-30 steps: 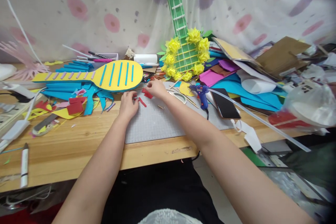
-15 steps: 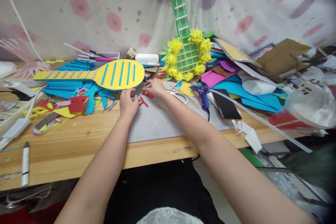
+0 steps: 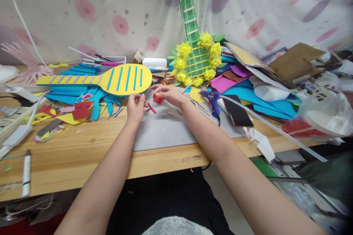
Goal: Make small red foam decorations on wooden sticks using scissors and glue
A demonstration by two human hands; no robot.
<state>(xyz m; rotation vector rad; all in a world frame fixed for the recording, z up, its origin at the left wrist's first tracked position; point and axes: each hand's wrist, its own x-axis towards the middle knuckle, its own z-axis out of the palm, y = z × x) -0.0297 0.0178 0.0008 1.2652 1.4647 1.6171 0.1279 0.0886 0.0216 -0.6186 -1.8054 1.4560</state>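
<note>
Above the grey cutting mat [image 3: 162, 136], my left hand [image 3: 135, 107] is closed in a pinch, and what its fingertips hold is too small to make out. A thin pale line runs from them towards my right hand [image 3: 169, 95]. That hand has its fingers bent over a small piece of red paper [image 3: 158, 98], which shows below them. Several narrow red paper strips [image 3: 150, 108] lie on the mat between the hands. Just behind my left hand is a yellow paddle-shaped cutout [image 3: 125, 80] with blue and pink bars.
A blue glue gun [image 3: 213, 102] with a long clear glue stick [image 3: 275, 129] lies right, beside a black phone [image 3: 237, 111]. A green guitar shape [image 3: 190, 18] with yellow flowers leans at the back. Paper scraps [image 3: 81, 111] lie left; a white marker [image 3: 27, 174] sits near the front edge.
My right hand has shifted slightly right and its fingers have straightened somewhat. The red paper under it now shows as a flatter, raised piece. My left fingers have drawn closer together.
</note>
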